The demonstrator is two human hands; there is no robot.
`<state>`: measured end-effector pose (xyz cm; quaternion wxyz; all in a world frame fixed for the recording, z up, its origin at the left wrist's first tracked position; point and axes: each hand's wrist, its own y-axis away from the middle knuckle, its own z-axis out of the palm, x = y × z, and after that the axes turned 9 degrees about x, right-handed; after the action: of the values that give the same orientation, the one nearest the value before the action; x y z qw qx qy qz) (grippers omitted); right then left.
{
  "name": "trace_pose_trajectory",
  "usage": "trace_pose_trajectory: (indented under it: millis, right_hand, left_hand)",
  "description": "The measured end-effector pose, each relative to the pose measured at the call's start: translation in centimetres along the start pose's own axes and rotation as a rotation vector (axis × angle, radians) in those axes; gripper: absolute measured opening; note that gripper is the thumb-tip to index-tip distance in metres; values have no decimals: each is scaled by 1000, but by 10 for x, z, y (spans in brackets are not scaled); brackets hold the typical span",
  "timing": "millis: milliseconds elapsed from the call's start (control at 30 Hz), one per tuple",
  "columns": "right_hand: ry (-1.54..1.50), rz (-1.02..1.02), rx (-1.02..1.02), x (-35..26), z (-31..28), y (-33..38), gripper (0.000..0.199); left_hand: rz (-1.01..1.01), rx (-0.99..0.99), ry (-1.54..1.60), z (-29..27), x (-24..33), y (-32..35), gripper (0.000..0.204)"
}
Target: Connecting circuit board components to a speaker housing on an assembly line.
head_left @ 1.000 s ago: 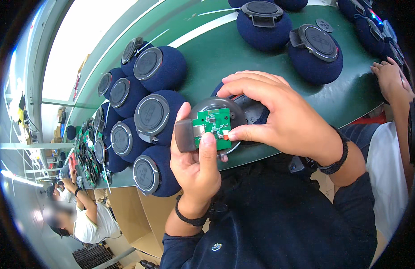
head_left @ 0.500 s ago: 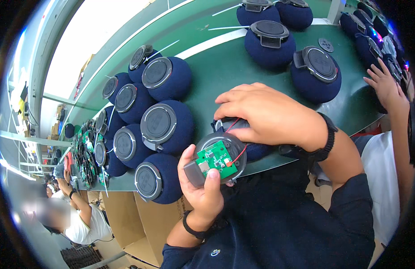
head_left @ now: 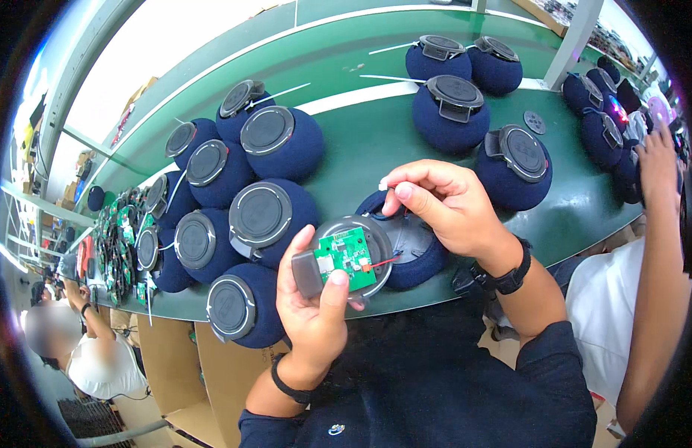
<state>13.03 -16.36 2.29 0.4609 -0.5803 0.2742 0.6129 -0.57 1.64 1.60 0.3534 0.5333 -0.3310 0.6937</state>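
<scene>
My left hand (head_left: 310,317) is closed round a round dark plastic base (head_left: 383,233), its thumb lying over a green circuit board (head_left: 346,250) fixed inside. A short red wire (head_left: 385,261) runs from a small plug on the board. Just behind it, an open navy fabric-covered speaker body (head_left: 424,270) rests at the table's near edge, its grey inside partly showing. Above that body, my right hand (head_left: 450,205) pinches a small white connector (head_left: 384,184) between thumb and fingertips. Where the connector's lead runs is mostly hidden by the fingers.
Several navy round speakers (head_left: 264,213) crowd the left of the green table (head_left: 353,149), beside a heap of circuit boards (head_left: 118,239). More speakers (head_left: 450,112) stand at the back right. A cardboard box (head_left: 226,366) sits below. Co-workers' hands (head_left: 659,168) are at both sides.
My right hand has lifted off the open speaker body and turned, now showing a white connector at its fingertips. The held base and board have shifted slightly left as the view moved.
</scene>
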Motion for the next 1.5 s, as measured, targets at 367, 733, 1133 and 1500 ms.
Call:
trace_pose_trajectory:
  millis: [367,733,1133,1500]
  right_hand:
    - [356,-246,-67,-11,-1,11,16]
    - [552,-479,-117,-7,3,9,14]
    - [561,-330,-169,-19,5,15,8]
    - [581,-346,-116,-19,7,17,9]
  left_hand:
    - [-1,-54,-42,7,5,-12,58]
    - [-11,-54,-26,7,5,-16,59]
    - [-10,-57,-28,7,3,-14,60]
    - [18,-67,12,9,-1,-13,62]
